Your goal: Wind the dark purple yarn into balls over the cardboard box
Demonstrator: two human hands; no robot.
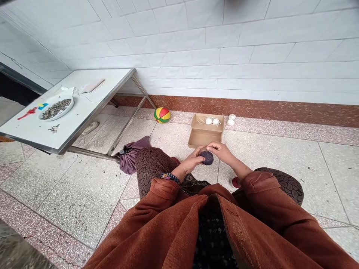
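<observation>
A dark purple-grey ball of yarn (pixel 208 158) is held in front of my lap, between my knees. My left hand (pixel 193 158) grips it from the left side, with the thumb against it. Just above the ball, my right hand (pixel 220 150) is closed in a pinch on what looks like a thin strand of yarn, its fingertips close to those of my left hand. Beyond my hands an open cardboard box (pixel 204 137) lies on the floor, with white yarn balls (pixel 212 121) at its lid. More white yarn balls (pixel 231 120) sit to its right.
A striped ball (pixel 162 115) rests near the tiled wall (pixel 179 41). At left stands a table (pixel 92 99) with a plate (pixel 68 108) of seeds or husks, a red item (pixel 27 113) and papers. A purple bag (pixel 131 155) lies beside my left knee; husks litter the floor.
</observation>
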